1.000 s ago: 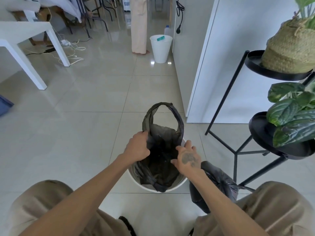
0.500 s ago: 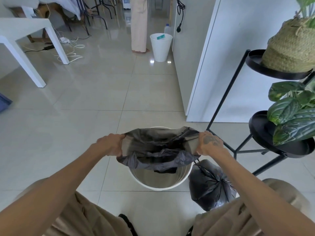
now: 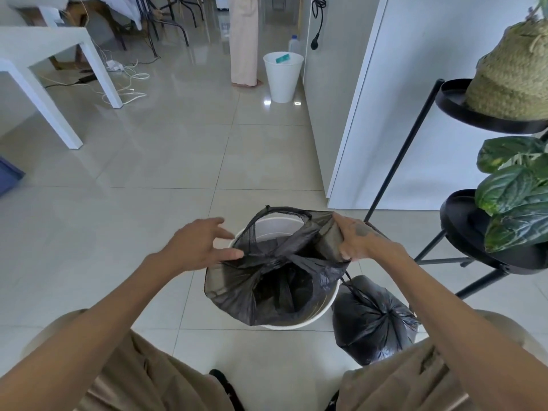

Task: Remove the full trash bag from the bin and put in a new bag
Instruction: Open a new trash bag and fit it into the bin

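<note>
A white round bin (image 3: 323,311) stands on the tiled floor between my knees. A new black bag (image 3: 267,280) hangs in its mouth, draped over the near rim, with one handle loop lying across the far rim. My right hand (image 3: 355,240) grips the bag's right edge at the bin's right rim. My left hand (image 3: 198,246) hovers at the left rim with fingers spread, its thumb touching the bag. The full black trash bag (image 3: 370,318), tied shut, sits on the floor just right of the bin.
A black metal plant stand (image 3: 486,259) with leafy plants and a woven basket is close on the right. A white wall corner (image 3: 341,161) lies ahead right. A second white bin (image 3: 281,77), a person's legs, a white table (image 3: 53,84) and floor cables are farther back.
My left hand has let go of the bag's left edge and opened. The bag has slipped down over the near rim, and its handle loop now lies across the far rim.
</note>
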